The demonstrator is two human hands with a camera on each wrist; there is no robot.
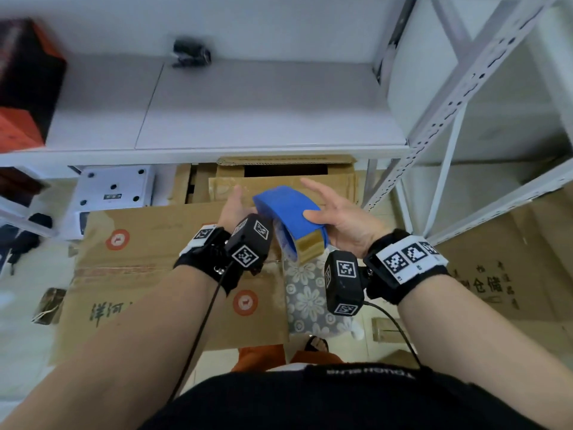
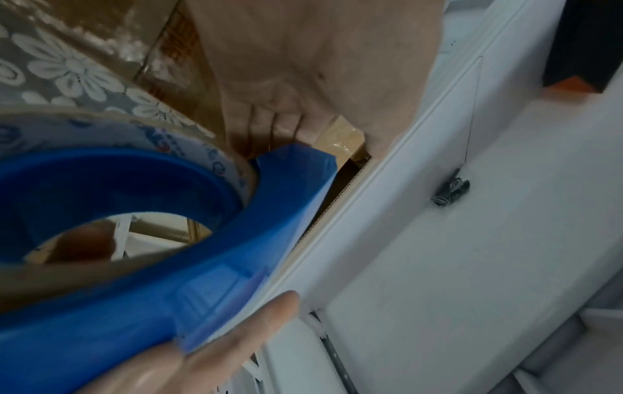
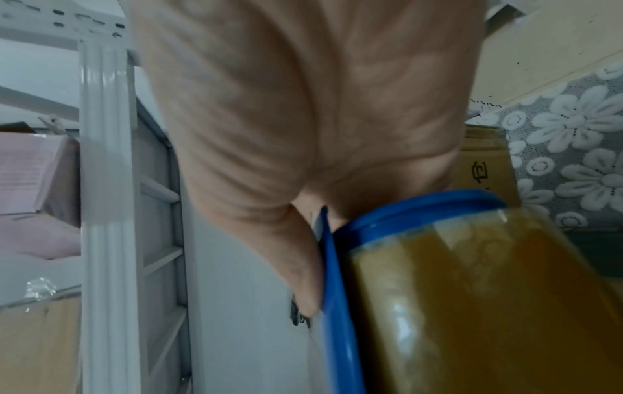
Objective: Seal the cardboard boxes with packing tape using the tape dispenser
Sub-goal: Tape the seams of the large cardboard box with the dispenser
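A blue tape dispenser with a roll of brown packing tape is held in the air between my two hands, above the cardboard boxes. My left hand holds its left side, with the fingers hidden behind the blue cover. My right hand grips the right side, thumb on top of the cover and fingers stretched along the far side. The tape roll fills the right wrist view beside the blue rim. A large printed cardboard box lies below on the left. An open box sits under the shelf.
A white metal shelf stands straight ahead with a small black object and a red and black box on it. A flowered grey cloth lies below the dispenser. More cardboard lies at the right, a white device at the left.
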